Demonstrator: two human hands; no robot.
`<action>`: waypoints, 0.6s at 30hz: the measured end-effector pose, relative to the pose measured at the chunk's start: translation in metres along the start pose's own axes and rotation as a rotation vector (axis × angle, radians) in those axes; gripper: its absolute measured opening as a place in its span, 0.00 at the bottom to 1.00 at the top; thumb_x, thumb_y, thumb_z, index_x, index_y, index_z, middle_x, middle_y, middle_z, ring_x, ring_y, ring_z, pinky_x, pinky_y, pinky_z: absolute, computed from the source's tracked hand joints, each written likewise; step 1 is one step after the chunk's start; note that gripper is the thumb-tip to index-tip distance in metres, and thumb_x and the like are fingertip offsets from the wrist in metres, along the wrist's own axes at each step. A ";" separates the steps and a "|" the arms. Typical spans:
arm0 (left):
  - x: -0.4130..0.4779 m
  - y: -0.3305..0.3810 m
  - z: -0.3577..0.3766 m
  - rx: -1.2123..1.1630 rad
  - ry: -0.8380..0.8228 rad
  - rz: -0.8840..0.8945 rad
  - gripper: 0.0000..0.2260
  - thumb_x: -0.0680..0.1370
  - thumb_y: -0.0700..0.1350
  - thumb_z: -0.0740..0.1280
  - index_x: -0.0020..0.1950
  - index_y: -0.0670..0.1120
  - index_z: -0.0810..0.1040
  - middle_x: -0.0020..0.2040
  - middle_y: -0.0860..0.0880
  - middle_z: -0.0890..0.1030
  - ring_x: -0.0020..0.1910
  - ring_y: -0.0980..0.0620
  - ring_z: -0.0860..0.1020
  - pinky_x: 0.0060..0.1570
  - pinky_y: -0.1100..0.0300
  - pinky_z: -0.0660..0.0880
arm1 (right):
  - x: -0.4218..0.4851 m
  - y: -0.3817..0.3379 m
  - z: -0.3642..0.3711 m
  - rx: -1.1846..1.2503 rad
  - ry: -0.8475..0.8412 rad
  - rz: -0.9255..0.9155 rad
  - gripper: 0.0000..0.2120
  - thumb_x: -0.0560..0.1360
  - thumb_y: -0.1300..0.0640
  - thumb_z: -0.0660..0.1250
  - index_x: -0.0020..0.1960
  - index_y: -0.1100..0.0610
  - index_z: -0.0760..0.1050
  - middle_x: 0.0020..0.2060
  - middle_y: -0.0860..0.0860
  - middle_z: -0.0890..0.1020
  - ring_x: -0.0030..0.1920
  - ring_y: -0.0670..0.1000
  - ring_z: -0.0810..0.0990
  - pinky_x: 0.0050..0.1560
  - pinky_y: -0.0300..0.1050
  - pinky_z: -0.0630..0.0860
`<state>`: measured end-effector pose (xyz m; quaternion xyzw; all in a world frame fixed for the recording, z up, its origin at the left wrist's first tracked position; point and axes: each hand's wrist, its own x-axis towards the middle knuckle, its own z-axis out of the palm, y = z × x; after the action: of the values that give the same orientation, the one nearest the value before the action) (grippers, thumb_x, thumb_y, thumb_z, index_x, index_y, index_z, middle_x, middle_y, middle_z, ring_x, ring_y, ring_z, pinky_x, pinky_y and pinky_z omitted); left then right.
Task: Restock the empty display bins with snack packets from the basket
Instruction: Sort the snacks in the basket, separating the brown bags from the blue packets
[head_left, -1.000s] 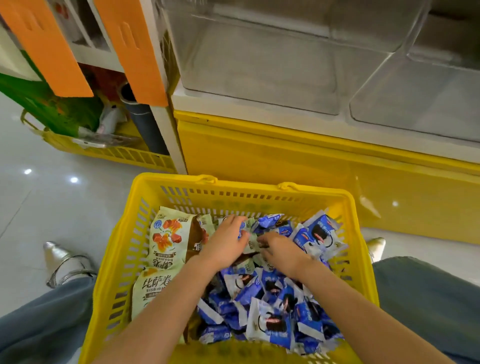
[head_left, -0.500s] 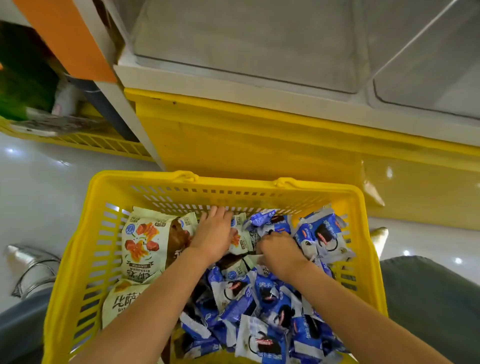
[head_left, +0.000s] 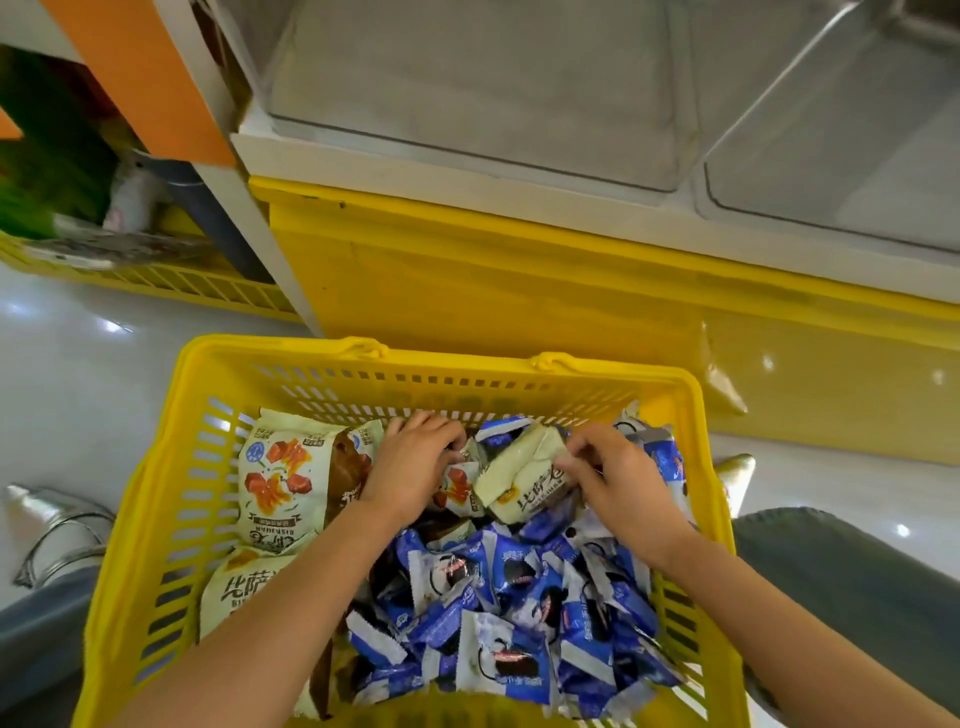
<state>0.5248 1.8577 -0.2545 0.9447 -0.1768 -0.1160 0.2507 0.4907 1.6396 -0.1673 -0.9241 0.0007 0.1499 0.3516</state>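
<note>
Snack packets (head_left: 514, 613) all in the yellow basket (head_left: 156, 493); display bins (head_left: 467, 93) above bare. Head view: cream packet (head_left: 524, 475) newly tugged up from the pile, pinched by right hand (head_left: 618, 483) fingers; left hand (head_left: 415, 467) fingers curled round a small packet (head_left: 460, 486). Probably ready for lifting out.

The glossy white floor (head_left: 104, 405) bears a yellow display base (head_left: 519, 291) far, a yellow basket (head_left: 156, 519) near, silver shoes (head_left: 52, 525) beside it.
</note>
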 end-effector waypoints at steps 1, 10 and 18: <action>-0.003 0.002 -0.005 -0.023 0.035 -0.002 0.02 0.78 0.46 0.63 0.46 0.50 0.72 0.50 0.55 0.77 0.56 0.52 0.70 0.51 0.59 0.58 | -0.001 -0.004 -0.004 0.084 0.030 0.011 0.07 0.78 0.54 0.63 0.41 0.49 0.68 0.36 0.48 0.75 0.35 0.46 0.74 0.36 0.38 0.71; -0.033 0.043 -0.065 -0.442 0.419 -0.078 0.04 0.79 0.43 0.58 0.44 0.49 0.67 0.48 0.48 0.76 0.49 0.53 0.72 0.49 0.62 0.66 | -0.020 -0.043 -0.048 0.403 0.472 -0.023 0.07 0.80 0.53 0.54 0.44 0.48 0.67 0.38 0.46 0.73 0.36 0.38 0.71 0.37 0.29 0.68; -0.090 0.043 -0.101 -0.506 0.618 -0.364 0.12 0.82 0.42 0.54 0.39 0.54 0.61 0.33 0.52 0.66 0.30 0.62 0.67 0.30 0.66 0.65 | -0.048 -0.059 -0.023 0.280 0.175 0.214 0.12 0.81 0.51 0.54 0.40 0.53 0.66 0.33 0.56 0.77 0.32 0.53 0.77 0.35 0.49 0.78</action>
<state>0.4623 1.9018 -0.1353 0.8596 0.1101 0.0903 0.4907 0.4573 1.6644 -0.0996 -0.8702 0.1504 0.1041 0.4574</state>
